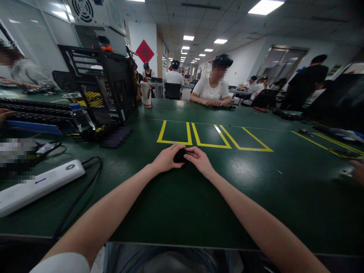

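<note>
Resting between both hands — left (167,158), right (200,159) — small black object (180,155).

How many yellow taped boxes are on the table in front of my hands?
3, in a row beyond the left hand and right hand gripping a black object: left box, middle box, right box. Yellow tape at far right may form more, cut off.

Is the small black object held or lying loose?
Held: left hand and right hand both pinch the small black object low by the green table; touching it or not, cannot tell.
</note>
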Motion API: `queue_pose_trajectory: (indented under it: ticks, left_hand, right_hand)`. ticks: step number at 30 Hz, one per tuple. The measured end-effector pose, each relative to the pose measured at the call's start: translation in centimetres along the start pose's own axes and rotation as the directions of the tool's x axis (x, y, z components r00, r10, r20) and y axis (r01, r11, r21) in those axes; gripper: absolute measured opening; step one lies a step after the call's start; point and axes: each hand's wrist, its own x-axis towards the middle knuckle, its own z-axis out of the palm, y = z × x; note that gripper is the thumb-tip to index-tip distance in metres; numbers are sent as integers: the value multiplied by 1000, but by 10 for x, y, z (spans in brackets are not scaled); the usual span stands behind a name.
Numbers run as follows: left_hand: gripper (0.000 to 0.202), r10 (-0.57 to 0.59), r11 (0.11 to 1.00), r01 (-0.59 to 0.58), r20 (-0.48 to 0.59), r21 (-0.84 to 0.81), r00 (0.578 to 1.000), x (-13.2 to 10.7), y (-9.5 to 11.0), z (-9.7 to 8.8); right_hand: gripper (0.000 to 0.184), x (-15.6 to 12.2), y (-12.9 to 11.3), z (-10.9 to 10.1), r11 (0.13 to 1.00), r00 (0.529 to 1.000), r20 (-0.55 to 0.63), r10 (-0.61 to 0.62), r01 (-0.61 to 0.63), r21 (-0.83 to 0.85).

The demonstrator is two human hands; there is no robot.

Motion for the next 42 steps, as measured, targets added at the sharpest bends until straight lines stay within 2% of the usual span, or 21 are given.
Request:
queue_pose_trajectory:
  ticks: [3,6,10,16,19,22,25,30,33,38,42]
  left_hand:
    - [59,2,1000,-2,2,2,1000,0,-1,1]
    - [59,-6,1000,6,4,-1,1000,0,-1,0]
    - [59,-7,1000,7,11,-7,1000,0,1,-1]
    - [59,-9,1000,10,5,-13,1000,1,0,0]
    - [60,-2,1000,2,2,-12,1000,1,-1,0]
    - [60,2,1000,-2,5,-8,1000,0,-1,0]
    - [59,6,1000,-6,0,-3,1000,0,-1,0]
    - [59,2,1000,-2,-13,-15,1000,0,-1,1]
    - [59,-2,1000,2,-12,-23,1000,0,0,1]
    - [59,-10,1000,10,5,-27,1000,0,0,0]
    - [59,-14,1000,14,13,-19,1000,0,0,-1]
  right_hand:
    - [31,1,-1,0,1000,1000,-25,11,-12,-28]
    - [37,0,-3,-1,997,998,-1,70,-70,-40]
    - [35,-2,-5,-1,997,995,70,73,-74,8]
    - [23,-1,-4,1,1000,1000,12,29,-29,-1]
    - [31,0,-3,1,999,999,-16,42,-42,-23]
    - [35,0,-3,-1,996,995,32,90,-89,-31]
    - [35,-2,-4,-1,997,995,68,75,-77,18]
    - [23,-1,-2,1,999,1000,-4,26,-26,22]
    - [29,1,-1,1,1000,999,-21,24,-25,-13]
    - [34,0,-3,-1,996,995,53,83,-82,-22]
    - [32,-3,-5,0,998,997,58,48,-50,24]
